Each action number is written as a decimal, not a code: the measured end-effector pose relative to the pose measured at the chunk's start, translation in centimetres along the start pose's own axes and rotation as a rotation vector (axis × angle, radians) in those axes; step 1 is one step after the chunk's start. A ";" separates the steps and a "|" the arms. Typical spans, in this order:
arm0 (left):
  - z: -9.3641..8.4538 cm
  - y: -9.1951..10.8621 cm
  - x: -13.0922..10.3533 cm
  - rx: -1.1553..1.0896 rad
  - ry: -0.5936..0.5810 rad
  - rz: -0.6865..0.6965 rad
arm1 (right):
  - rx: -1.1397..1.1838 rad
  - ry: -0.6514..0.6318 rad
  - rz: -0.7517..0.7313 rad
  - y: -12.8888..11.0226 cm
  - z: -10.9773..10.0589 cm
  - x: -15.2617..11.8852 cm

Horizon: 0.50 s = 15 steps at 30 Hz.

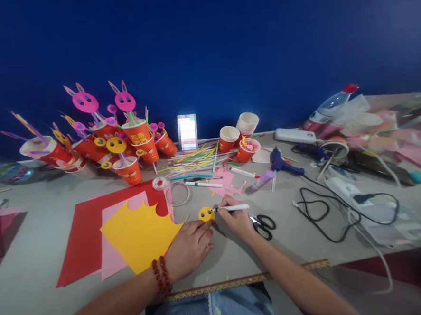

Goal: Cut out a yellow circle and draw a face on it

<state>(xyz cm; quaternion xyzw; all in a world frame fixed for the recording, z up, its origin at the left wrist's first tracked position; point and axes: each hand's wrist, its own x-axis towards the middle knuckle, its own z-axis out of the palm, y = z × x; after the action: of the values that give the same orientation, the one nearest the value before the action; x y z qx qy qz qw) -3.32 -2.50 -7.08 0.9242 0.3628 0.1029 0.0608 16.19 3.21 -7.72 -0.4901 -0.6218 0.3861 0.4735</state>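
Note:
A round yellow paper face [204,215] with two dark eyes lies on the table. My left hand [189,251] presses its lower edge down with closed fingers. In my right hand [237,220], a white marker pen [239,207] is pinched, its dark tip at the face's right edge beside one eye; I cannot tell whether it touches. Black-handled scissors [262,225] lie against the right hand, their blades hidden. Left of my left hand is a yellow paper sheet [140,233] with round cut-outs along its edge, over pink paper [109,251] and red paper [82,241].
Red paper cups [127,174] with paper animal figures stand back left. Pipe cleaners [192,161], a tape roll [177,193] and another marker [203,184] lie mid-table. A blue glue gun [284,162], its black cable [310,218] and a power strip [344,192] occupy the right.

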 end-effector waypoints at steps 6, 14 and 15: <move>0.3 -0.1 -0.1 -0.004 -0.001 -0.011 | 0.025 0.022 0.002 0.1 0.0 0.0; 0.7 0.0 -0.1 0.005 -0.015 -0.018 | 0.015 -0.046 -0.017 0.2 0.1 0.0; 0.5 0.0 -0.1 0.009 -0.015 -0.021 | 0.015 -0.044 -0.015 0.1 0.1 0.0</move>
<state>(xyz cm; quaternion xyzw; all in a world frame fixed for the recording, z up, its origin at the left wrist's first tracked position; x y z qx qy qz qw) -3.24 -2.58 -7.61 0.9213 0.3724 0.0939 0.0606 16.09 3.22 -7.86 -0.4730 -0.6329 0.3980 0.4662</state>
